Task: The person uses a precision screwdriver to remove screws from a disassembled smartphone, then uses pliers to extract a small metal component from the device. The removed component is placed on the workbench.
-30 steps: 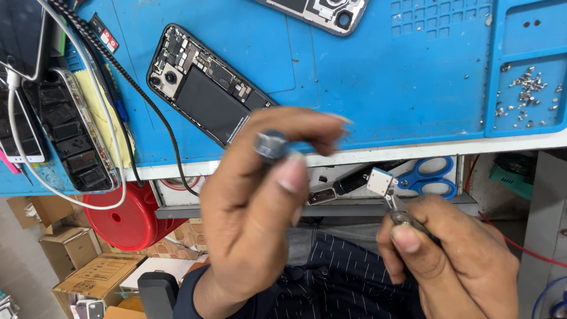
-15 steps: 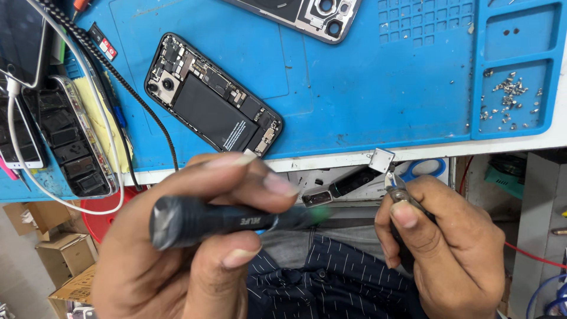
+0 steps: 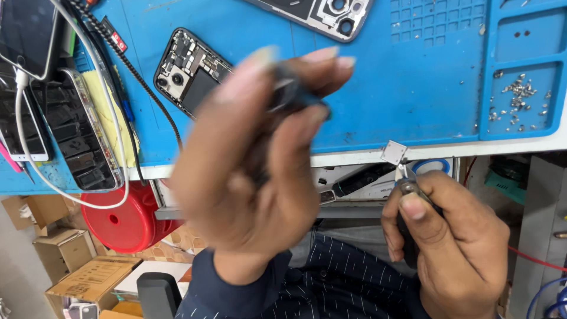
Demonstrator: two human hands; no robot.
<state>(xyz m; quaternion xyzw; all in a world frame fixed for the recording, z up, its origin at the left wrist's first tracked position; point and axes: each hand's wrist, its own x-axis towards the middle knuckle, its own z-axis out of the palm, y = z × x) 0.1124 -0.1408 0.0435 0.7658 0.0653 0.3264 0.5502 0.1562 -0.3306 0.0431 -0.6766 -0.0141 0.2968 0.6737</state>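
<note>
My left hand (image 3: 248, 159) is raised close to the camera and blurred, its fingers closed around a dark screwdriver (image 3: 289, 94). My right hand (image 3: 455, 242) sits lower right, gripping tweezers (image 3: 404, 177) that pinch a small square metal plate (image 3: 393, 152) just below the table edge. An opened phone with its back off (image 3: 189, 74) lies on the blue work mat (image 3: 413, 88), partly hidden behind my left hand.
Another phone frame (image 3: 322, 15) lies at the mat's top edge. Several tiny screws (image 3: 520, 97) fill a mat compartment at right. Phones and cables (image 3: 53, 118) crowd the left. A red bowl (image 3: 127, 215) and cardboard boxes (image 3: 82, 277) sit below the table.
My left hand has turned the screwdriver from lying sideways to pointing away and lifted nearer the camera. My right hand with the tweezers and plate has stayed almost still.
</note>
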